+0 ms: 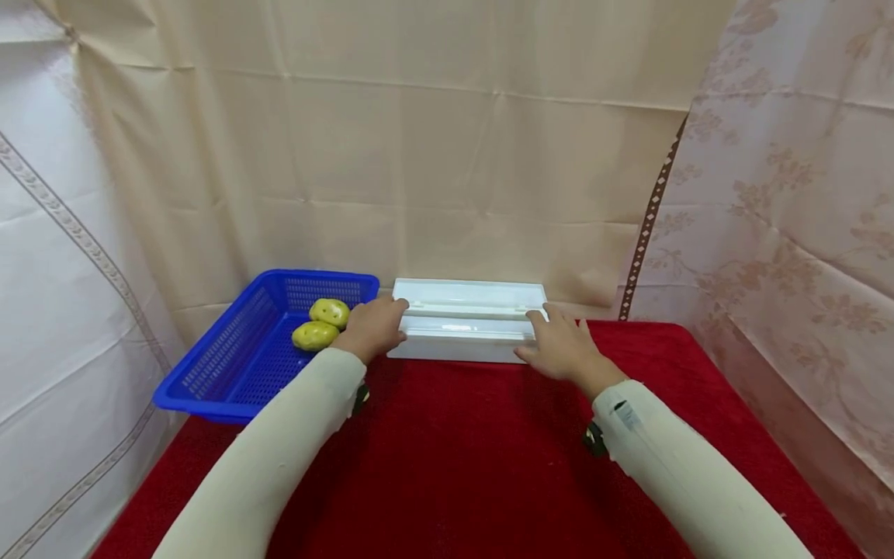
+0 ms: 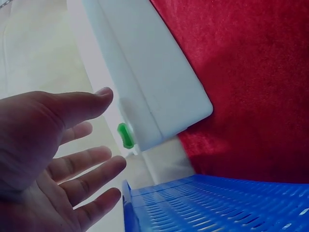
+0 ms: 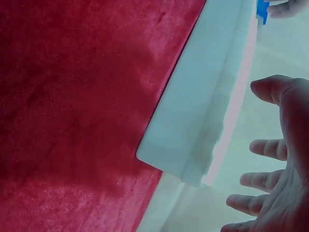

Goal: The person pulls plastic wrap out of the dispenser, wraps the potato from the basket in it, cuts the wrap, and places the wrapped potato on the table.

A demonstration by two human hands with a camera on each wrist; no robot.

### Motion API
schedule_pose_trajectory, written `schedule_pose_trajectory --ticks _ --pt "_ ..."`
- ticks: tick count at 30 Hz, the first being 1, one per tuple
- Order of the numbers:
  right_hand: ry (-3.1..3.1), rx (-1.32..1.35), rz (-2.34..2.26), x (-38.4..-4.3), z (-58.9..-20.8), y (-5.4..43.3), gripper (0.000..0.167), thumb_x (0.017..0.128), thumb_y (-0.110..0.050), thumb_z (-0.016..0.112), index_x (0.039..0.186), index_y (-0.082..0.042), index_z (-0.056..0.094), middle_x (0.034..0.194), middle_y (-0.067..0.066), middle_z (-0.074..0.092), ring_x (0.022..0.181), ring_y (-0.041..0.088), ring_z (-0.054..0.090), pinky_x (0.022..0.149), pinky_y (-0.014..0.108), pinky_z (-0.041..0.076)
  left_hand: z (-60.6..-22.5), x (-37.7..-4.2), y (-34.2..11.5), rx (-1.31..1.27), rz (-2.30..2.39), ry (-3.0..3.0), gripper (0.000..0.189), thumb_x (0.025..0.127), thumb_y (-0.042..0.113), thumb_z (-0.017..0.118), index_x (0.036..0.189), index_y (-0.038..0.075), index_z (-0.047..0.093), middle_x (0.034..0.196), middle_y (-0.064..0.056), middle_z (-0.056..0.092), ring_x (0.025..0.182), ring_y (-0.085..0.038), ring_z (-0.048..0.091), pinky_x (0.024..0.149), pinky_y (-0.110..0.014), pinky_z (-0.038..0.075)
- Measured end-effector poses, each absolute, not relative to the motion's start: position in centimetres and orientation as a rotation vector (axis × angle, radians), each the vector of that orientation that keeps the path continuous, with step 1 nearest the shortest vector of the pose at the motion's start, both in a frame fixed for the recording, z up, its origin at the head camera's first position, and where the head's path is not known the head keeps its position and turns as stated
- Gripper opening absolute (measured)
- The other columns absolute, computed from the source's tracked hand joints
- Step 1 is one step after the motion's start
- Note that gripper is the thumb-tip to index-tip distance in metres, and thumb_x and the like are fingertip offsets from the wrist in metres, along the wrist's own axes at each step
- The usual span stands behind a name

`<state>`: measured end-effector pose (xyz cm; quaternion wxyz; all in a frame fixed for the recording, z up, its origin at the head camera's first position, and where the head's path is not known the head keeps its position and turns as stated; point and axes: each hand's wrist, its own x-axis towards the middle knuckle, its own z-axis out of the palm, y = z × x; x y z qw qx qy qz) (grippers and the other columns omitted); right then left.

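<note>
Standing between the left hand [image 1: 373, 326] and right hand [image 1: 564, 349], fingers apart on both, the white box [image 1: 457, 350] looks already opened, its lid [image 1: 468, 293] unclosed. 2 potatoes [image 1: 315, 336] lie in the blue basket [image 1: 199, 407] beside the left hand.

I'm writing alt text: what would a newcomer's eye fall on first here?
The bright blue basket on the left stands out first, with two yellow potatoes inside. Next come the red cloth in the middle and, at its far edge, a long white box. The left hand is by its left end, the right hand by its right.
</note>
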<state>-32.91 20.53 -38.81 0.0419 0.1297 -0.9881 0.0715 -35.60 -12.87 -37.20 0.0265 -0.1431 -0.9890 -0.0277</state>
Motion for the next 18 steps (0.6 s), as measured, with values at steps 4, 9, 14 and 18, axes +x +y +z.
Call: schedule_pose_trajectory --ticks 4,9,14,18 --pt "-3.029 0.411 0.255 -33.6 -39.3 20.7 0.072 0.094 -0.048 0.066 0.151 -0.008 0.047 0.155 0.025 0.042 0.136 0.048 0.049 0.108 0.073 0.037 -37.5 -36.2 -12.8 -0.424 -0.063 -3.061 0.047 0.092 0.030 0.079 0.133 0.012 0.064 0.126 -0.013 0.070 0.117 -0.031 0.066 0.093 -0.057 0.054" --pt "-3.036 0.419 0.286 -34.1 -39.9 20.9 0.067 0.094 -0.044 0.067 0.147 -0.006 0.050 0.152 0.023 0.047 0.130 0.044 0.055 0.102 0.065 0.048 -38.1 -36.7 -12.8 -0.427 -0.009 -3.038 0.041 0.089 0.029 0.081 0.125 0.015 0.067 0.121 -0.011 0.072 0.114 -0.029 0.066 0.098 -0.059 0.050" --pt "-3.061 0.439 0.282 -34.3 -40.2 21.0 0.060 0.096 -0.039 0.064 0.144 -0.005 0.054 0.146 0.023 0.051 0.127 0.042 0.057 0.099 0.062 0.051 -38.7 -36.9 -12.7 -0.428 0.069 -3.010 0.028 0.089 0.025 0.080 0.112 0.016 0.070 0.112 -0.010 0.073 0.108 -0.028 0.067 0.095 -0.057 0.049" --pt "-3.058 0.445 0.199 -34.2 -40.3 21.2 0.053 0.096 -0.034 0.062 0.140 -0.004 0.057 0.142 0.022 0.056 0.128 0.043 0.056 0.102 0.060 0.049 -38.8 -37.3 -12.9 -0.428 0.103 -2.990 0.027 0.087 0.026 0.082 0.108 0.015 0.069 0.108 -0.010 0.074 0.103 -0.029 0.070 0.090 -0.056 0.051"
